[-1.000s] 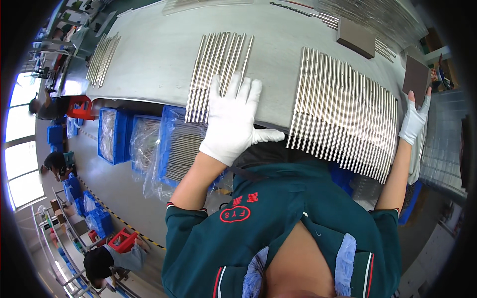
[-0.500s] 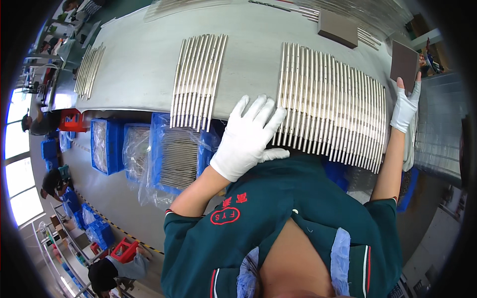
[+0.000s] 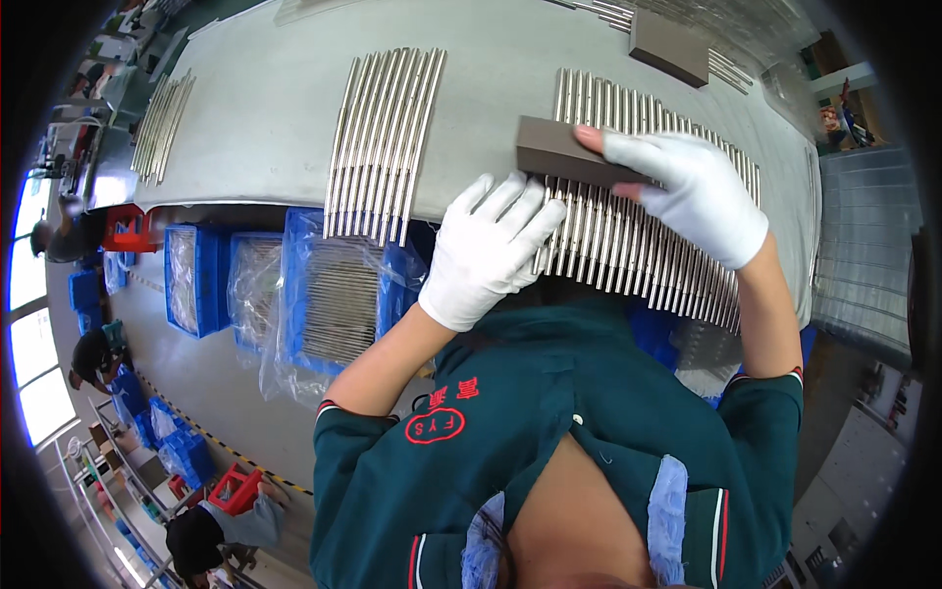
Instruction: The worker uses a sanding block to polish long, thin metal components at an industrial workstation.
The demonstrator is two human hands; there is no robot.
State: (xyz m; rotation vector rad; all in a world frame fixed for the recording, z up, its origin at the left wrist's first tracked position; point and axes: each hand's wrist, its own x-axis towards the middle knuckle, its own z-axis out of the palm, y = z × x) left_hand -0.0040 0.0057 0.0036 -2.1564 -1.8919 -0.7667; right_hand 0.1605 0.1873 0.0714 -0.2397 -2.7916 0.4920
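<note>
A wide row of shiny metal rods (image 3: pixel 628 250) lies side by side on the grey table, their near ends jutting over its front edge. My right hand (image 3: pixel 702 191), in a white glove with thumb and a fingertip bare, grips a brown-grey rectangular block (image 3: pixel 559 147). The block is over the row's left part; whether it presses on the rods I cannot tell. At the row's left end rests my gloved left hand (image 3: pixel 486 245), fingers stretched and apart, fingertips beside the outermost rods. It holds nothing visible.
A smaller group of rods (image 3: pixel 383 147) lies left of my left hand, another bundle (image 3: pixel 163 128) farther left. A second block (image 3: pixel 669 49) sits on thin rods at the back right. Blue crates (image 3: pixel 294 294) with plastic-wrapped rods stand below the table's front edge. Other people work at the left.
My right hand has brought the block from the table's right side leftward over the rod row. My left hand stays by the row's left end. The view has shifted slightly.
</note>
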